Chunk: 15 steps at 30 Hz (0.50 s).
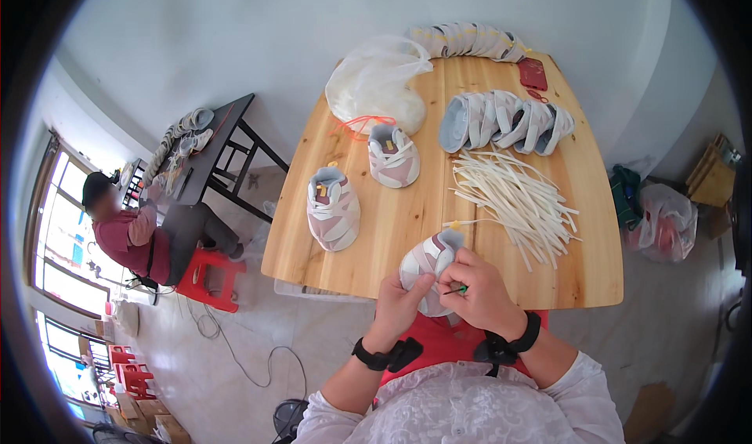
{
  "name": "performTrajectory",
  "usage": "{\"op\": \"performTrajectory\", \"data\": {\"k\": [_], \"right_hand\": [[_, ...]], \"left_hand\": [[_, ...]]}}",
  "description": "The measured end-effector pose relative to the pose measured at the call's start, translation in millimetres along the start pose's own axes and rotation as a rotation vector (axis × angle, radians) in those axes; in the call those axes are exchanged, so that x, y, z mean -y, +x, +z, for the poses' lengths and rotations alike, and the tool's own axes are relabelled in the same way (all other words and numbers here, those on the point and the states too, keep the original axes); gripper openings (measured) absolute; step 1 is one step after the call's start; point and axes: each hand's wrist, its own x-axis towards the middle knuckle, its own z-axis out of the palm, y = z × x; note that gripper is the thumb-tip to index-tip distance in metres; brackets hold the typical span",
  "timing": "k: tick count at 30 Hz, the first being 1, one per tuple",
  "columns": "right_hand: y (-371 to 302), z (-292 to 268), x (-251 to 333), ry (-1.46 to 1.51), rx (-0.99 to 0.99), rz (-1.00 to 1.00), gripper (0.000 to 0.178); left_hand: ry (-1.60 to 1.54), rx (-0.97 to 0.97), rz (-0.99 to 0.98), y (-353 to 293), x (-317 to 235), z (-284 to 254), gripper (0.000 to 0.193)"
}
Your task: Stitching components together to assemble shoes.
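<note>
At the near edge of the wooden table, a white, pink and grey shoe upper (pixel 419 265) is in my hands. My left hand (pixel 401 304) closes round its near left side, thumb on top. In my right hand (pixel 482 293), the fingers are pinched beside the shoe opening round a small thin tool with a green part (pixel 460 290); its exact kind does not show. Just beyond my right hand spreads a pile of flat white laces (pixel 517 209). Two more laced uppers stand to the left: one shoe upper (pixel 333 213) nearer, another shoe upper (pixel 394 160) farther back.
Nested uppers (pixel 507 121) line the table's right side; a longer row (pixel 470 40) runs along its far edge. A plastic bag (pixel 376 83), orange cord (pixel 362 123), red phone-like object (pixel 533 74) and red scissors (pixel 537 95) lie around. Another person (pixel 133 236) sits at a dark table, left.
</note>
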Motion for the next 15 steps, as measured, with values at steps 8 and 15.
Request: {"op": "performTrajectory", "data": {"k": [8, 15], "right_hand": [[6.0, -12.0, 0.3, 0.102, -0.04, 0.016, 0.013], [8.2, -18.6, -4.0, -0.14, -0.124, 0.021, 0.02]], "left_hand": [[-0.039, -0.039, -0.023, 3.5, 4.1, -1.6, 0.026], [-0.155, -0.042, -0.084, 5.3, 4.2, -10.9, 0.031]]}}
